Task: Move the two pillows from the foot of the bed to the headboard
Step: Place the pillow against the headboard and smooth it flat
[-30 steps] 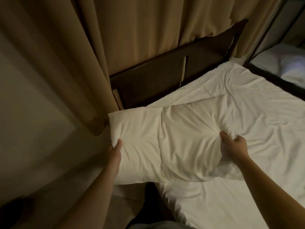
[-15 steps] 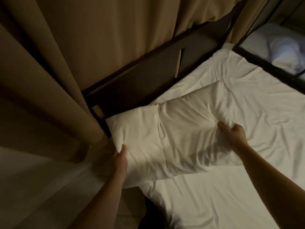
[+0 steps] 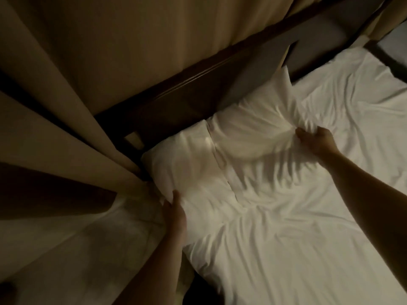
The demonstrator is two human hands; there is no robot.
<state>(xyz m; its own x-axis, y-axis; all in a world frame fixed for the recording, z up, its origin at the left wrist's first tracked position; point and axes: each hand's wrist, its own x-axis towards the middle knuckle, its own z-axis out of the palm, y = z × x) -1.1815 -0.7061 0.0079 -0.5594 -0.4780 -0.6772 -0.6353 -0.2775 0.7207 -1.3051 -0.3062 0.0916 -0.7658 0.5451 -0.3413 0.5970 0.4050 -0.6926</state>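
A white pillow [image 3: 222, 155] lies on the bed's white sheet [image 3: 297, 249], its long side against the dark wooden headboard [image 3: 176, 93]. My left hand [image 3: 174, 214] grips the pillow's near left corner, thumb on top. My right hand [image 3: 315, 139] pinches the pillow's right edge, bunching the cloth there. Only this one pillow is in view; its far right corner sticks up against the headboard.
Tan curtains [image 3: 77, 84] hang behind and left of the headboard, one fold reaching down beside the pillow's left end. A dark frame edge [image 3: 383, 53] shows at the top right corner. The bed's left edge drops to a dark gap [image 3: 198, 289].
The pillow has moved up the bed from a raised position and now lies against the headboard. Both hands went with it, and the view has closed in on the headboard.
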